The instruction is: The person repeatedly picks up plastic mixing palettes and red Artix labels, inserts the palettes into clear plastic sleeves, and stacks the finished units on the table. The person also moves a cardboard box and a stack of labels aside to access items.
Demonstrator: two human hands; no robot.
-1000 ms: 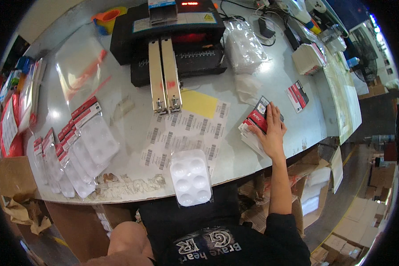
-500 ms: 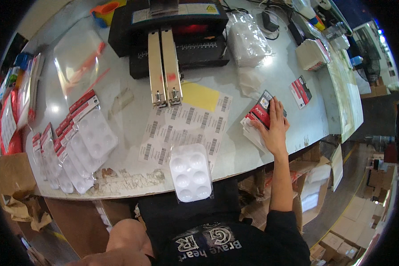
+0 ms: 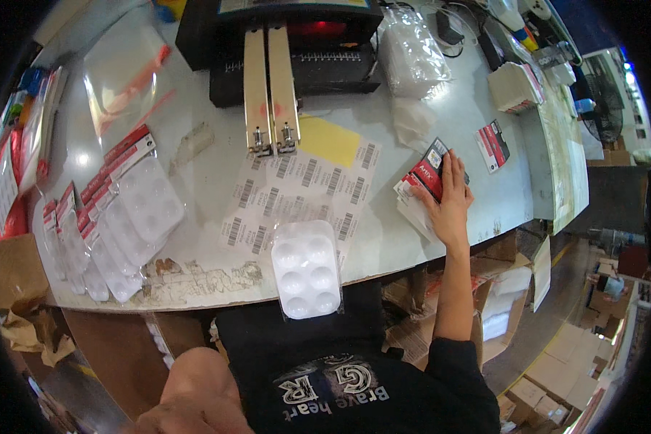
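My right hand lies over a small pile of red, black and white header cards, its fingers stretched out and the thumb spread to the left. A single header card lies just right of it. In front of my body, a white plastic paint palette with round wells, in a clear bag, juts over the table's front edge. Beneath its far end is a sheet of barcode labels. My bent left arm shows at the lower edge; the fingers of that hand cannot be made out.
A black machine with two metal arms stands at the back. Bagged palettes with red headers overlap on the left, near a clear bag. Clear bags, a card stack and a yellow sheet also lie there.
The view has shifted slightly, so the tabletop things sit a little higher in it. My right hand stays on the header cards. At the lower left, my left arm shows a little more.
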